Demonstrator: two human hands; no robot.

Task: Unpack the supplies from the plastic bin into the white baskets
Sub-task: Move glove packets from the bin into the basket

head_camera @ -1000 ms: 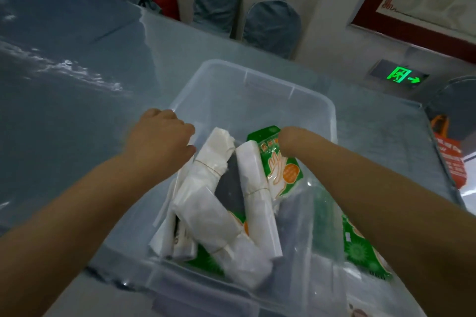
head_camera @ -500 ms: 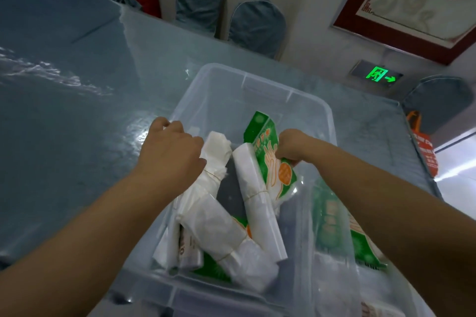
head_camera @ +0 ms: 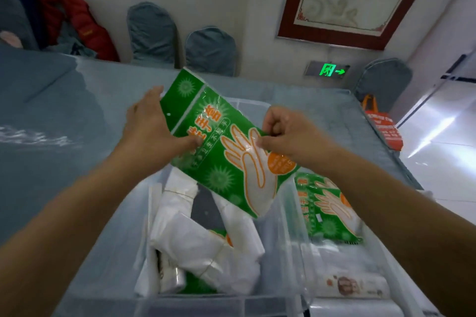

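A green glove packet (head_camera: 221, 147) with an orange hand outline is held up above the clear plastic bin (head_camera: 252, 110). My left hand (head_camera: 152, 128) grips its upper left edge, and my right hand (head_camera: 288, 134) pinches its right side. Inside the bin lie several white folded plastic bundles (head_camera: 201, 242) tied with bands, over something dark. A second green glove packet (head_camera: 327, 208) lies flat on the right, seen through clear plastic. No white basket is in view.
The bin stands on a blue-grey table (head_camera: 51, 136) under a glossy cover. Covered chairs (head_camera: 152, 33) line the far wall, with a red jacket (head_camera: 85, 26) at left. An orange bag (head_camera: 383, 126) hangs at the table's right edge. A printed packet (head_camera: 353, 285) lies bottom right.
My right hand has lifted the green glove packet out of the bin. My left hand left the white bundles and took hold of the packet's other edge. My view tilted up.
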